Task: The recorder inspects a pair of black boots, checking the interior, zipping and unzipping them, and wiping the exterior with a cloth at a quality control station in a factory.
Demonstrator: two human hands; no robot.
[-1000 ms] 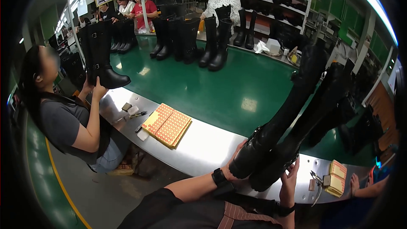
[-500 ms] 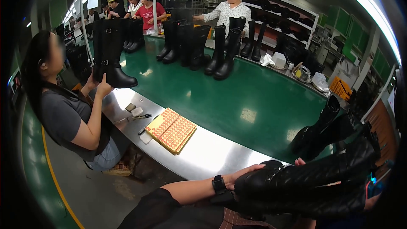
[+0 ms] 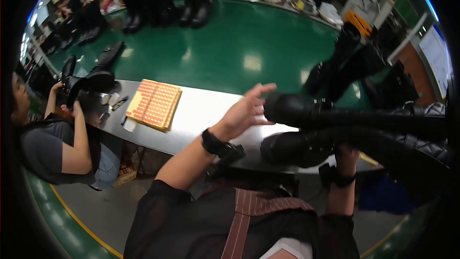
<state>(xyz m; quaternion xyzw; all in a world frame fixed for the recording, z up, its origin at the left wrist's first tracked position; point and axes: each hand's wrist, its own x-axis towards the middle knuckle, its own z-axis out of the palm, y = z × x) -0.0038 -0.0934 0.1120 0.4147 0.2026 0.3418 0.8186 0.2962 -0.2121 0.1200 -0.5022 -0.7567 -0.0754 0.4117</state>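
Two black tall boots lie side by side in front of me, toes pointing left. The farther boot has a quilted shaft and a buckled strap; the nearer boot lies just below it. My left hand is open at the farther boot's toe, fingers spread; whether they touch it I cannot tell. Under the nearer boot's ankle, my right hand grips that boot from below, its fingers mostly hidden behind it. Dark bands circle both my wrists.
A steel ledge borders the green conveyor table. On the ledge rests a stack of yellow sheets with red stickers. More black boots stand at right and along the far side. At left, a co-worker handles boots.
My view has swung down and right. My left hand has come off the boots and opened beside a toe. My right arm now shows below them. The co-worker's boot has been lowered.
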